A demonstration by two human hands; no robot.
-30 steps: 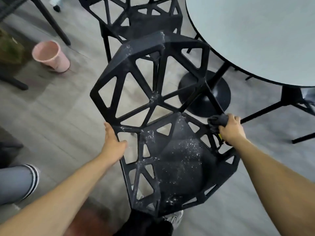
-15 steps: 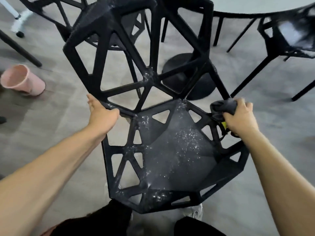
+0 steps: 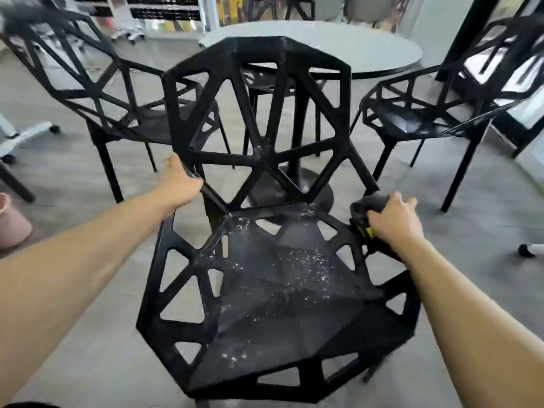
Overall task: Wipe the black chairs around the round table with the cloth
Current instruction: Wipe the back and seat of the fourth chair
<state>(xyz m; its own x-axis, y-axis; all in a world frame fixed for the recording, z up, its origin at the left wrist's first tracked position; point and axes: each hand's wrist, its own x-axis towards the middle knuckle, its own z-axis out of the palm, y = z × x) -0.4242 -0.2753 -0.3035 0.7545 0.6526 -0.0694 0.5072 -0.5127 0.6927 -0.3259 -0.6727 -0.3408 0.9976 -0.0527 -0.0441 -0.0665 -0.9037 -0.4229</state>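
A black lattice chair (image 3: pixel 273 293) stands right in front of me, its seat speckled with white dust. My left hand (image 3: pixel 179 184) grips the left frame where back and seat meet. My right hand (image 3: pixel 393 220) holds a dark cloth (image 3: pixel 366 209) bunched against the chair's right edge. A yellow bit shows under the cloth. Behind the chair is the round grey table (image 3: pixel 382 54) on a black pedestal. Two more black chairs stand at the left (image 3: pixel 97 92) and the right (image 3: pixel 418 119).
A pink bucket (image 3: pixel 11 225) sits on the floor at the far left edge. White caster legs (image 3: pixel 28 136) of an office chair are at the left, and another caster (image 3: pixel 527 250) at the right. Grey wood floor lies around the chairs.
The view has lifted from the floor to the table and the chairs around it. Both hands keep their places on the chair, which now stands more upright and closer to me.
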